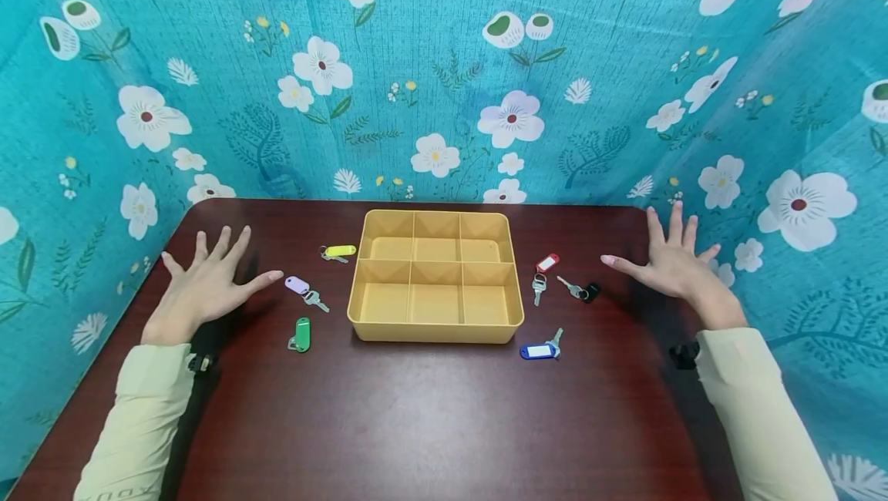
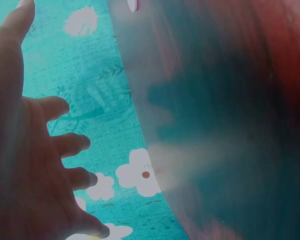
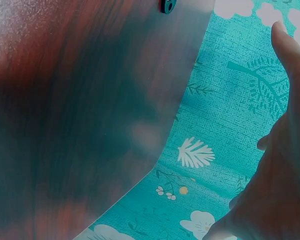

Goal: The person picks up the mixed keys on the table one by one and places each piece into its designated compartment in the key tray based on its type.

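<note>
Purple-tagged key [image 1: 308, 296] lay nearest your left grip [image 1: 200, 285], black-tagged key [image 1: 579, 292] nearest your right grip [image 1: 676, 263]; both were spread apart near the tabletop's [image 1: 416, 424] side edges.

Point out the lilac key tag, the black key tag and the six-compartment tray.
Lilac key tag [image 1: 297, 285]: head view, middle of its face.
Black key tag [image 1: 592, 292]: head view, its body.
Six-compartment tray [image 1: 435, 334]: head view, near outer wall.
</note>
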Available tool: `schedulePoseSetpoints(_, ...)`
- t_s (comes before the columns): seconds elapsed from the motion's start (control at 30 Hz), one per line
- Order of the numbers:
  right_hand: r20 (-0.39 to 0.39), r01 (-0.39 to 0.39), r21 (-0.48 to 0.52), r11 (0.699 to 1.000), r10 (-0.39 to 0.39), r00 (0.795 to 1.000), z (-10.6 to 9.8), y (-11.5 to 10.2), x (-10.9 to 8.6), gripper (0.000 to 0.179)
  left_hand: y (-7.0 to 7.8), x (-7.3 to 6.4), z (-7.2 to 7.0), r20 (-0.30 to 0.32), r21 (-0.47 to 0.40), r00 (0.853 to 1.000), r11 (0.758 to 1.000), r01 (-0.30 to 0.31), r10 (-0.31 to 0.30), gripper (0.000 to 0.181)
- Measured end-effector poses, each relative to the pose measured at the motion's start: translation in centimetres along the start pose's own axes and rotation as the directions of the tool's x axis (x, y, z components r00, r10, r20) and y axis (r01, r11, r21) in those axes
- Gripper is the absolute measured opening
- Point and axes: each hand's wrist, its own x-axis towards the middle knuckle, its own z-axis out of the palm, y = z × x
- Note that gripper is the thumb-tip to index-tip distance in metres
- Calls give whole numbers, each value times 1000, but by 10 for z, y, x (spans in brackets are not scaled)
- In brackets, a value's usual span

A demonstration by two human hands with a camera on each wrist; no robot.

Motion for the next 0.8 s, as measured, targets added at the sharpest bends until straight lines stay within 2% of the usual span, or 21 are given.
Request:
schedulePoseSetpoints(0.33, -2, 0, 7, 1000, 0, 1000, -3, 0, -2, 132, 6, -1, -3, -4, -25, 1000, 1000, 2, -2, 115)
schedulePoseSetpoints(0.8, 57, 3, 19, 1000, -4, 998, -7, -13, -5, 134, 17, 0, -11, 6, -20, 1000, 1000, -17, 17, 115)
